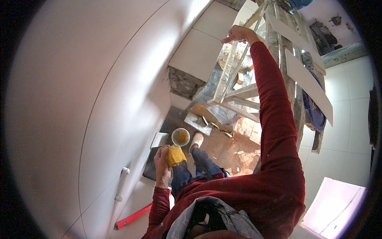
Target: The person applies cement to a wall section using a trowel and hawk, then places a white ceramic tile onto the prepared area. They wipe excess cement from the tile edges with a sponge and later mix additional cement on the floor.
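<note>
My left hand [162, 162] grips a yellow sponge [175, 155] low down by my knee, close to the white tiled wall [79, 99]. Just beyond it on the floor stands a small round bucket [180, 137] with yellowish water. My right hand [238, 35] reaches far out and rests on the top of a wooden ladder frame [234, 71]; its fingers curl over the rail. Both arms wear dark red sleeves. My foot in a pale shoe [196, 140] stands beside the bucket.
Wooden scaffold planks [308, 83] rise at the right with dark cloth hanging on them. Rubble, trowels and a grey block [199, 123] lie on the reddish floor. A red spirit level [133, 217] lies low left. White pipe stubs [125, 170] stick out of the wall.
</note>
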`<act>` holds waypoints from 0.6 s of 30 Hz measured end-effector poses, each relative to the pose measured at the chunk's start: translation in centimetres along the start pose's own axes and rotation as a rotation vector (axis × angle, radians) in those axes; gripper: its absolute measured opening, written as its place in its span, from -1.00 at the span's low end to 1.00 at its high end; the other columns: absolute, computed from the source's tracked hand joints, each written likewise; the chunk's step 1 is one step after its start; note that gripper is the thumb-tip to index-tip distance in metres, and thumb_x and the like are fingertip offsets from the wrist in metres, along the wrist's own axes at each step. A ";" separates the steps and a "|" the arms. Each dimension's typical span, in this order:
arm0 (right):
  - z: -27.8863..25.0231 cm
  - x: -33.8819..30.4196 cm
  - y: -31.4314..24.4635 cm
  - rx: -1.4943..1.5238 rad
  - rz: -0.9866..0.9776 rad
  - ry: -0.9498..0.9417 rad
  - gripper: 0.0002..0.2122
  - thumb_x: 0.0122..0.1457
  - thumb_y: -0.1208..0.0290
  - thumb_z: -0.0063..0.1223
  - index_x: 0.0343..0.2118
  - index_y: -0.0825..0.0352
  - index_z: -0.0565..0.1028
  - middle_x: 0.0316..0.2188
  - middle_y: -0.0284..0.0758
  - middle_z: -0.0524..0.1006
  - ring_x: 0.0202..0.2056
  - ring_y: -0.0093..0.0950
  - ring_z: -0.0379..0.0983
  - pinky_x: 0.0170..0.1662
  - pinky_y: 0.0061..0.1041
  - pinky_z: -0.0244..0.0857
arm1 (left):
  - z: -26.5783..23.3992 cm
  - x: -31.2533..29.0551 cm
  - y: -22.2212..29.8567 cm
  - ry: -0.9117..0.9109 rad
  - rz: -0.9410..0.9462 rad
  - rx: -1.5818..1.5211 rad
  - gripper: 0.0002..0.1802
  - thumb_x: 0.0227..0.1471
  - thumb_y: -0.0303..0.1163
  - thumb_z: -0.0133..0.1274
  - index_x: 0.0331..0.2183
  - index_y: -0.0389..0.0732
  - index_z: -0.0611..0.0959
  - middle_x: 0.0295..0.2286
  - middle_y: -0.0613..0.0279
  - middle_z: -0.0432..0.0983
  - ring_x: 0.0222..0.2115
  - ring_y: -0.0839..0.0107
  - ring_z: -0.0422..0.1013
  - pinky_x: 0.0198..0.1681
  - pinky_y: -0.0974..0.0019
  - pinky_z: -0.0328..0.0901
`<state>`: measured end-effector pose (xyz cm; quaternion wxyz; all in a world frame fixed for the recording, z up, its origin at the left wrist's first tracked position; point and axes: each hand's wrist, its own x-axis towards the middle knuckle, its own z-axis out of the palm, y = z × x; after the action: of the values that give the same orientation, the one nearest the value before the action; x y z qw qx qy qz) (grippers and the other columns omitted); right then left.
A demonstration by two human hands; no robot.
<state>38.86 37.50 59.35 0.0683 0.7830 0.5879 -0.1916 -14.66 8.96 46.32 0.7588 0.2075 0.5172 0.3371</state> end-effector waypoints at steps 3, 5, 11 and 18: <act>0.3 -0.2 0.3 0.059 0.001 0.009 -0.41 -0.21 -0.25 0.38 -0.54 0.33 0.54 -0.78 -0.45 0.27 -0.79 -0.60 0.12 -0.73 -0.53 -0.02 | -0.4 -0.3 0.0 0.024 0.004 -0.023 -0.57 0.14 -0.07 0.09 -0.15 -0.24 0.53 -0.35 0.19 0.54 -0.47 0.41 0.54 -0.65 0.36 0.44; 0.5 -0.5 0.1 0.064 -0.002 0.032 -0.43 -0.16 -0.25 0.34 -0.65 0.27 0.43 -0.81 -0.47 0.23 -0.80 -0.60 0.08 -0.74 -0.51 -0.03 | -0.6 -0.4 -0.2 0.030 -0.003 -0.019 -0.56 0.14 -0.06 0.09 -0.15 -0.24 0.53 -0.35 0.19 0.54 -0.46 0.40 0.54 -0.65 0.35 0.45; 0.3 0.1 0.4 0.155 0.020 -0.030 -0.46 -0.18 -0.21 0.38 -0.62 0.28 0.49 -0.77 -0.47 0.26 -0.80 -0.64 0.10 -0.75 -0.53 -0.05 | -1.0 -0.2 -0.6 0.016 -0.031 -0.011 -0.57 0.13 -0.06 0.09 -0.14 -0.21 0.54 -0.33 0.19 0.55 -0.43 0.38 0.55 -0.66 0.33 0.45; 0.0 -1.3 -0.4 0.220 0.050 0.000 -0.48 -0.16 -0.13 0.42 -0.72 0.25 0.41 -0.82 -0.49 0.22 -0.79 -0.66 0.08 -0.74 -0.55 -0.09 | -1.4 0.0 -0.9 0.024 -0.032 0.008 -0.59 0.14 -0.05 0.05 -0.14 -0.17 0.55 -0.30 0.21 0.57 -0.39 0.34 0.57 -0.66 0.30 0.45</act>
<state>38.17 36.43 59.93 -0.0133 0.8002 0.5435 -0.2532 -15.69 8.30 45.18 0.7569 0.1982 0.5309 0.3255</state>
